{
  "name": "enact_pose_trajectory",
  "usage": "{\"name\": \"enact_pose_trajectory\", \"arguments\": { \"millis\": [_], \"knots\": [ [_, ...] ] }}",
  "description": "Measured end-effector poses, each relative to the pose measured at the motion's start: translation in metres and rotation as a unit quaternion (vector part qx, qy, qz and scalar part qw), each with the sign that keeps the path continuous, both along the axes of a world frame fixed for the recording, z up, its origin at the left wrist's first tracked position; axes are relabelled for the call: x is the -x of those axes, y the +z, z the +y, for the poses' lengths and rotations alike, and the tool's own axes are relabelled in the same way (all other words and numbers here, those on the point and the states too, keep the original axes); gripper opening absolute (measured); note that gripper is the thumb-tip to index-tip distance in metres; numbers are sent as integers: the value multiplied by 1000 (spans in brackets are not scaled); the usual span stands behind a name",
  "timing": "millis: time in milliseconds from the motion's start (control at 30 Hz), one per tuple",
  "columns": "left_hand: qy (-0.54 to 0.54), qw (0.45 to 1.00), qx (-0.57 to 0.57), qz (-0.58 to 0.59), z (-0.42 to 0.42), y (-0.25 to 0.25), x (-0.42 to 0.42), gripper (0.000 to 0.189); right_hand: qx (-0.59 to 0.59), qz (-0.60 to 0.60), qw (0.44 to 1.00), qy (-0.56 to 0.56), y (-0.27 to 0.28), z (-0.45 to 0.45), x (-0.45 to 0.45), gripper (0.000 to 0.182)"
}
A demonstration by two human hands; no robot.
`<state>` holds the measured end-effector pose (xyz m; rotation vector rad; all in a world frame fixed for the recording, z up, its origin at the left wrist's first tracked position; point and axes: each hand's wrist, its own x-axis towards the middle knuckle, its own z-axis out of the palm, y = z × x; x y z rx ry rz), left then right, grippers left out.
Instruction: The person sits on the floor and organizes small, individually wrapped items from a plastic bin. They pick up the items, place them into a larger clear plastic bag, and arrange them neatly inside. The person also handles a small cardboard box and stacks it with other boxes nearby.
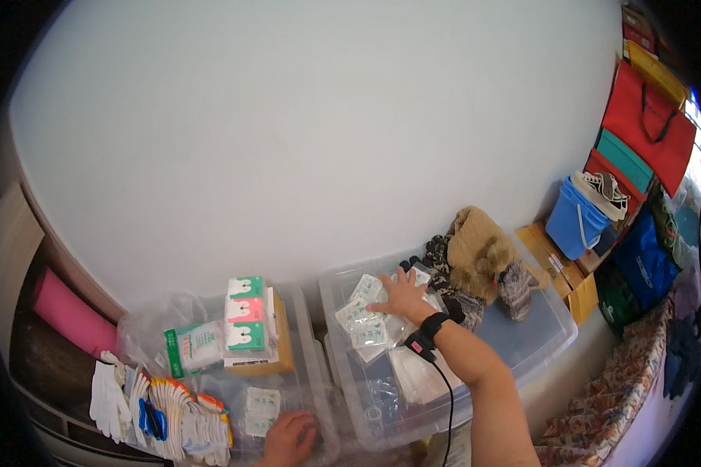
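Note:
My right hand point(405, 295), with a black band and a cabled device at the wrist, spreads its fingers over a pile of printed white packets point(368, 331) on the right plastic bin's lid point(496, 350). Whether it grips a packet I cannot tell. My left hand point(292, 438) rests on the left bin's lid, fingers slightly curled, beside two printed packets point(263, 411). Clear plastic bags point(415, 376) lie below my right hand. Knitted gloves point(515, 289) and a tan fleece hat point(473, 245) lie to its right.
Tissue boxes point(245, 315) stand on a cardboard box at the left bin's back, next to a green-edged package point(193, 347). Bundled white work gloves point(169, 414) lie at the front left. A blue bucket point(575, 219) with shoes on top stands at the right, near a red bag point(648, 122).

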<state>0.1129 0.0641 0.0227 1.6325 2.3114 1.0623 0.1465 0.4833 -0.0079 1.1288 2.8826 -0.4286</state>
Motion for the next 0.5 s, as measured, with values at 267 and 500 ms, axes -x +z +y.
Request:
{"name": "enact_pose_trajectory", "arguments": {
  "millis": [267,500],
  "knots": [
    [-9,1000,-13,6,-6,-12,1,22,10,26,998,52,-1,-17,-37,83],
    [-19,1000,-5,0,-6,-13,-3,21,30,24,995,93,-1,-30,-78,79]
  ]
}}
